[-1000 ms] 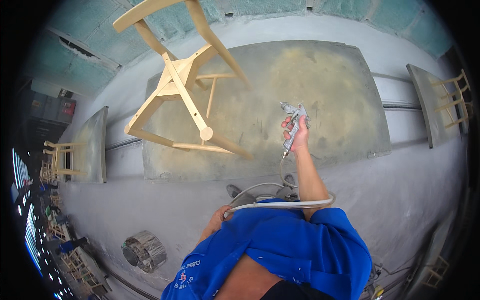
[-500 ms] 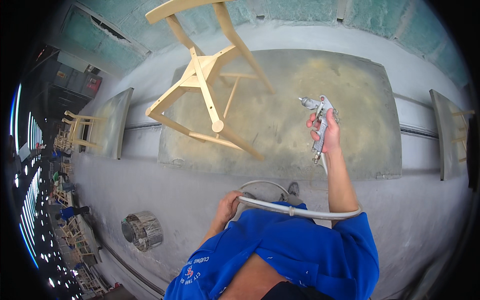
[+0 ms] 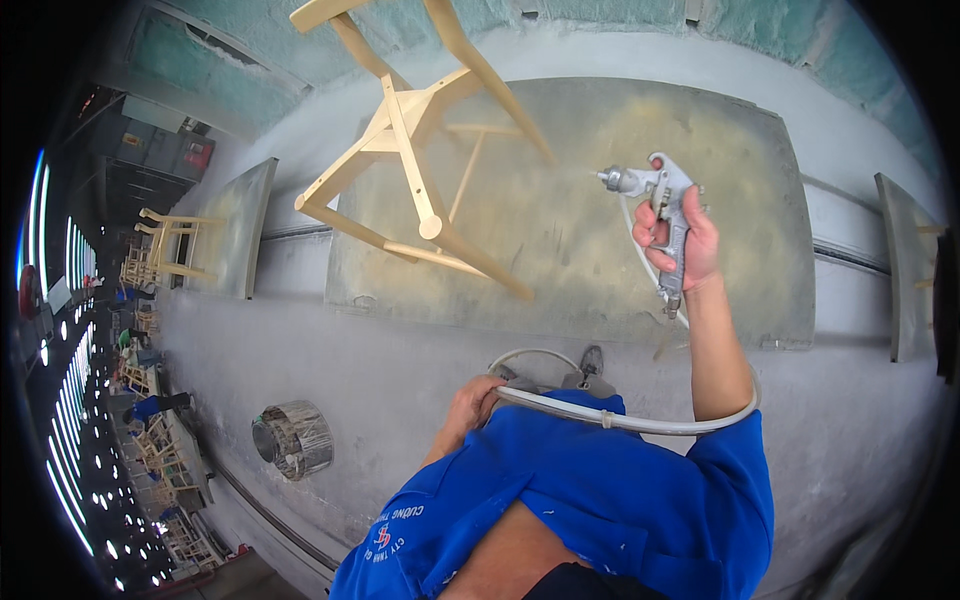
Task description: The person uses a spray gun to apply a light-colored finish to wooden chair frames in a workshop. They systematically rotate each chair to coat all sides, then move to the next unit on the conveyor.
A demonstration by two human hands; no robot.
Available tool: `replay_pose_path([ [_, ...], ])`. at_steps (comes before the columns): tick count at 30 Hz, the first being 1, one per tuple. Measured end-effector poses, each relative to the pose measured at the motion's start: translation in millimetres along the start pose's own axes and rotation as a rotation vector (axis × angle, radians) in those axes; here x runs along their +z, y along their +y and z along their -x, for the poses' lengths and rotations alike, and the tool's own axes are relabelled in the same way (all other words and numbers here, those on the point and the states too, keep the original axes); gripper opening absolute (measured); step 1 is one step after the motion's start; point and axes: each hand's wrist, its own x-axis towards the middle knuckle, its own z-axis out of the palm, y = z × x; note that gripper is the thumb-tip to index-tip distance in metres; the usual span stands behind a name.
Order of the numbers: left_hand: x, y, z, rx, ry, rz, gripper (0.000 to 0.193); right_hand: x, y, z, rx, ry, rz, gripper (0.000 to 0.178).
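Note:
In my right hand [image 3: 690,235] is a metal spray gun [image 3: 668,200], its nozzle turned left toward the chair. My fingers wrap round its handle and trigger side. A pale hose [image 3: 650,425] loops from my right arm across my waist. My left hand [image 3: 474,402] is closed on that hose near my left side. An unpainted wooden chair [image 3: 405,155] rests on its side on a large grey board [image 3: 590,260], its crossed underside braces facing me. It stands left of the spray gun, apart from it. No spray is clearly visible at the nozzle.
A crusted bucket [image 3: 300,440] stands on the floor at the left. Other boards with chairs stand at the far left [image 3: 235,230] and far right [image 3: 905,270]. A floor rail [image 3: 295,232] passes beneath the boards. Teal, fibrous panels [image 3: 590,20] line the back wall. People and more chairs appear far left.
My right hand has lifted the spray gun slightly up and to the right. The view has shifted a little. My left hand keeps its hold on the hose.

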Motion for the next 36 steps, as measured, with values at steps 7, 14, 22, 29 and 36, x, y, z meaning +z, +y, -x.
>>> replay_pose_path([
  [7, 2, 4, 3, -0.043, -0.026, 0.075, 0.027, 6, -9, -7, 0.216, 0.282, 0.484, 0.06],
  [14, -10, 39, 11, 0.0, -0.029, 0.089, 0.018, 14, -31, 27, 0.112, -0.047, 0.074, 0.063],
  [22, -21, 49, 28, -0.126, 0.013, -0.03, 0.023, -82, 46, 33, 0.395, 0.282, 0.343, 0.057],
  [29, -31, 55, 57, -0.331, 0.015, -0.094, 0.025, -173, 143, 48, 0.623, 0.583, 0.524, 0.053],
  [36, -31, 60, 54, -0.366, 0.04, -0.074, 0.02, -117, 94, -26, 0.202, 0.48, 0.796, 0.055],
])
